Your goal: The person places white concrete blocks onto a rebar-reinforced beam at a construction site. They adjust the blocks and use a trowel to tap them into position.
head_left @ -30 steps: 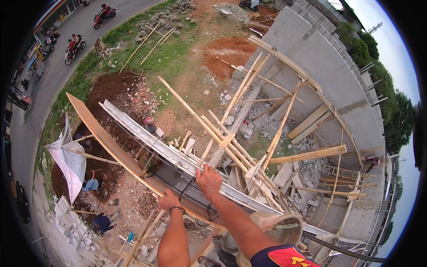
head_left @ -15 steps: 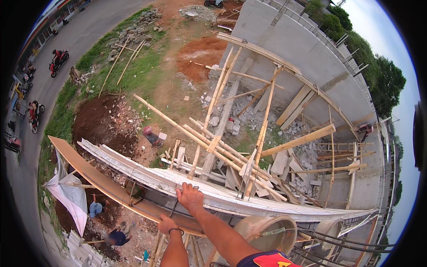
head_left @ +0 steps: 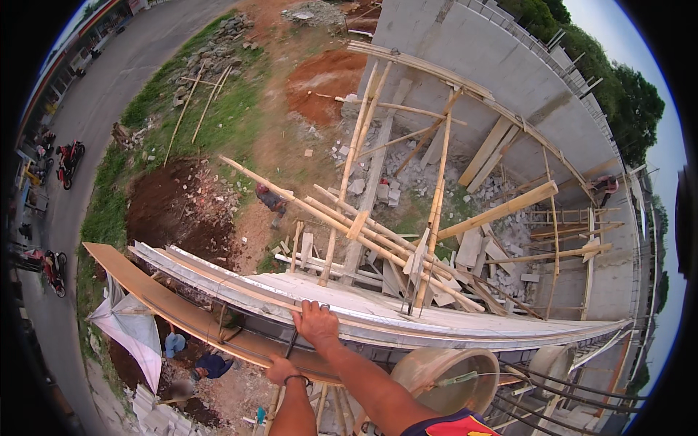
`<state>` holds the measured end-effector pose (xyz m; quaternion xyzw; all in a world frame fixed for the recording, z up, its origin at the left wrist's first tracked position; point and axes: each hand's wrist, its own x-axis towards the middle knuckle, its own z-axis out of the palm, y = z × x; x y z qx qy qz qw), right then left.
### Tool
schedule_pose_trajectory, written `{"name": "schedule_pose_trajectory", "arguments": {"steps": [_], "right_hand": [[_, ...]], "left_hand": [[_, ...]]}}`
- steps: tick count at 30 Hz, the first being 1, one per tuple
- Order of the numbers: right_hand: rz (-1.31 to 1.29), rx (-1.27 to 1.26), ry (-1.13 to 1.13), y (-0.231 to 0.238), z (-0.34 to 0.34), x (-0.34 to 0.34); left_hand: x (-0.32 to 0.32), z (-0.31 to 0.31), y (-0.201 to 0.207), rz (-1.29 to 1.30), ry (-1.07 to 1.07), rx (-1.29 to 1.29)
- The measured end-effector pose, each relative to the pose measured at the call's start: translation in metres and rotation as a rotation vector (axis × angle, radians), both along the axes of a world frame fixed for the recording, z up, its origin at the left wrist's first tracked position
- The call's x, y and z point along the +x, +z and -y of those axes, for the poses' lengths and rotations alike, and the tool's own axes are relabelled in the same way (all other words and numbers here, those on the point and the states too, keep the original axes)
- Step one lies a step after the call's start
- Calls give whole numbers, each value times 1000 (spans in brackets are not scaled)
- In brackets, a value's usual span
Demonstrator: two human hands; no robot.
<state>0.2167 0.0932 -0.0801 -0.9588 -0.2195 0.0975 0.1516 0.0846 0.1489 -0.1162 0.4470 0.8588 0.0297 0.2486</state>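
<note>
My right hand (head_left: 317, 323) is closed over the outer edge of a long white wall top (head_left: 378, 325), where a thin wooden strip (head_left: 273, 294) runs. Lower and to its left, my left hand (head_left: 282, 369) is closed at the lower end of a dark thin bar (head_left: 292, 341), beside the edge of a long brown board (head_left: 156, 296). That bar spans the gap between board and wall top, reaching up toward my right hand. My fingertips are partly hidden, so the exact grip is hard to make out.
A large round tub (head_left: 443, 381) stands right of my forearms, near black cables (head_left: 560, 389). Bamboo poles (head_left: 342, 225) cross beyond the wall over rubble far below. A person (head_left: 270, 205) is on the ground; others work below left near a pale tarp (head_left: 131, 320).
The view has shifted slightly, and both hands keep their places at the wall edge and bar. The person beyond the wall has moved right; motorcycles on the road have moved.
</note>
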Motion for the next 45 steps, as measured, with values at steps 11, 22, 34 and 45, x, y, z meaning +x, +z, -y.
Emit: {"name": "schedule_pose_trajectory", "arguments": {"steps": [11, 22, 34, 45], "right_hand": [[-9, 8, 6, 2, -7, -4], [-13, -14, 1, -6, -3, -2], [-32, 12, 4, 1, 0, 0], [2, 52, 5, -4, 0, -1]], "left_hand": [[-1, -2, 1, -47, -4, 27], [7, 2, 9, -21, -18, 64], [-11, -1, -22, 6, -26, 55], [-9, -1, -15, 82, -4, 66]]}}
